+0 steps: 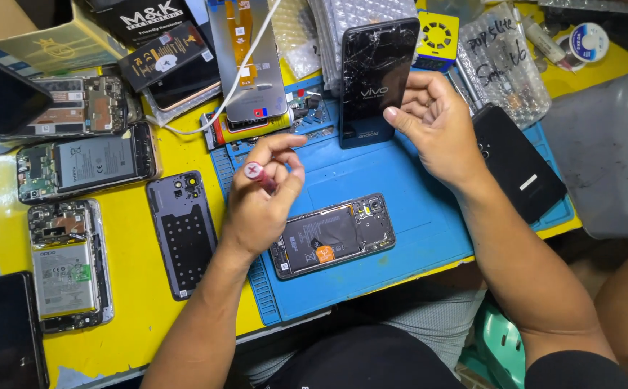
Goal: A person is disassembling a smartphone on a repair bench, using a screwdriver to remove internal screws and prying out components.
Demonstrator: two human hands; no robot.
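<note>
Centrally, in the head view, an opened phone point(333, 235) with its back removed lies flat on a blue work mat point(407, 194), battery and circuit board exposed. The left hand point(260, 198) is clenched around a red-capped screwdriver point(258, 175), cap upward, just above and left of the opened phone; the tool's tip is hidden behind the fingers. The right hand point(436, 126) hangs loosely curled over the mat's far side, grasping nothing, its thumb next to a dark phone with a cracked glass back point(375, 79) that stands leaning against a stack of bubble-wrap pouches point(328, 36). To the right of that hand a black phone point(517, 162) lies partly on the mat. On the yellow tabletop point(130, 288) left of the mat lie a grey back cover point(182, 234) and three further opened phones point(65, 263) with batteries showing. A white cable point(238, 75) crosses a display panel point(245, 57) beyond the left hand. A grey bin point(602, 166) sits at the right edge.
</note>
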